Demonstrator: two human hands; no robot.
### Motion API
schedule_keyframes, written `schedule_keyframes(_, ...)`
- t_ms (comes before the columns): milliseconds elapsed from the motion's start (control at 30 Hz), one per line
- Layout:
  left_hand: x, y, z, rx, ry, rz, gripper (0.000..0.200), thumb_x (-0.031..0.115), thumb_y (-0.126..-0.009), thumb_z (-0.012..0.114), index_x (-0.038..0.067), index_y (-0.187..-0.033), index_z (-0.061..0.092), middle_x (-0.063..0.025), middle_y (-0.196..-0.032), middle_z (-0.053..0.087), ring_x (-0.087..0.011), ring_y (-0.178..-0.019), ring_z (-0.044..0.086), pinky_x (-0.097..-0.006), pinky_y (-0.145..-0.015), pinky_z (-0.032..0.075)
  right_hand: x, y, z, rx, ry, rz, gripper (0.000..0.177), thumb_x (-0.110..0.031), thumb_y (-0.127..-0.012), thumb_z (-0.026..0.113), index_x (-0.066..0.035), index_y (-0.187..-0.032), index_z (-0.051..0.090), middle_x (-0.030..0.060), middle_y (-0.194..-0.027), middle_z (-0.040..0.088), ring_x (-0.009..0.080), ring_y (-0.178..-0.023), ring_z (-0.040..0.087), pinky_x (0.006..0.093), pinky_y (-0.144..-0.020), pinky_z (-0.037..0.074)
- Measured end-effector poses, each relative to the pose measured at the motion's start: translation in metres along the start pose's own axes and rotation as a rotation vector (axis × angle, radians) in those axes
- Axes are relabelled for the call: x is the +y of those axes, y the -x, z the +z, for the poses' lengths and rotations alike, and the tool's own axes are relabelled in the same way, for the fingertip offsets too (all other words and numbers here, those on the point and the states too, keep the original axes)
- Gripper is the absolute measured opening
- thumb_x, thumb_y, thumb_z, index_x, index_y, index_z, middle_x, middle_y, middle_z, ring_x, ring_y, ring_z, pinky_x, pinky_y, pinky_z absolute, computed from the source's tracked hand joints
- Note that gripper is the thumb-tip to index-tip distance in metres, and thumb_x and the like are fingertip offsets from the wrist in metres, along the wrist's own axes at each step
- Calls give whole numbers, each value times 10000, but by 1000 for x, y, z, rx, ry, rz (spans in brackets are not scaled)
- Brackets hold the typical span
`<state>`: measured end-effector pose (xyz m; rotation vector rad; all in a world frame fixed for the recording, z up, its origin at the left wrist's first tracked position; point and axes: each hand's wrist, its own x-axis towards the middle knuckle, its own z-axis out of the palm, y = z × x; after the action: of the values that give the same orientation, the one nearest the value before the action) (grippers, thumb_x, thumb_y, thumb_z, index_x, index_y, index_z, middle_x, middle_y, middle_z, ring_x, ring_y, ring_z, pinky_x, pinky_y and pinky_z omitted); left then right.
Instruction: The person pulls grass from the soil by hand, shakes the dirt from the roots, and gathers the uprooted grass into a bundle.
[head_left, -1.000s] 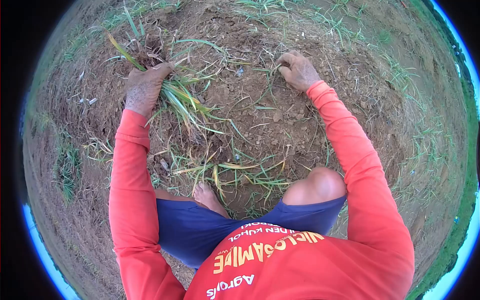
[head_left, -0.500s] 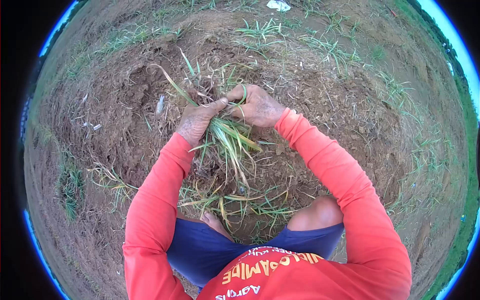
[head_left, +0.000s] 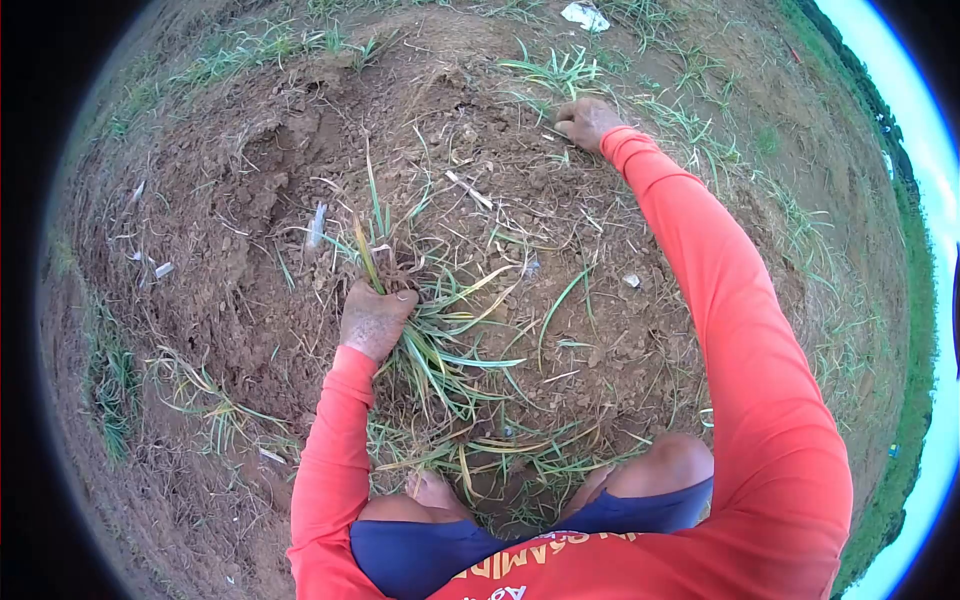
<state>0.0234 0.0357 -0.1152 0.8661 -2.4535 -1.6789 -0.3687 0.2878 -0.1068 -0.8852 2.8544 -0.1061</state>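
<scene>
My left hand [head_left: 376,318] is closed around a bunch of long-bladed grass [head_left: 438,352], low over the soil in front of my knees. Green and yellowing blades fan out below the fist, and a few stick up above it. Farther out and to the right, my right hand [head_left: 588,122] reaches down to the ground with curled fingers. It is just below a green grass tuft [head_left: 558,72]. Whatever its fingertips grip, if anything, is hidden from view.
Brown clumpy soil [head_left: 620,330] spreads around me, strewn with loose blades and dry straw. A pale stick [head_left: 468,188] lies between my hands. Scraps of white litter [head_left: 585,16] and a clear plastic piece [head_left: 317,226] are on the ground. Cut grass [head_left: 500,455] lies by my feet.
Both hands were together at the grass bunch. My right hand has left it and moved up and right to the soil, while my left hand has come lower, still holding the bunch.
</scene>
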Motion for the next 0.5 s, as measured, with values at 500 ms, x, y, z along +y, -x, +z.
schedule_keyframes(500,-6,-13,-5,-79,-50,-10,348,202,-744,707,-100,-891,617,-198,-743,679,-296,-703,683,-393,-718,544,7,-17,-32,-84,-202,214,362,-398,-889,718,-138,-1133,779,140,-1007,768,299,-926,737,410,-890,565)
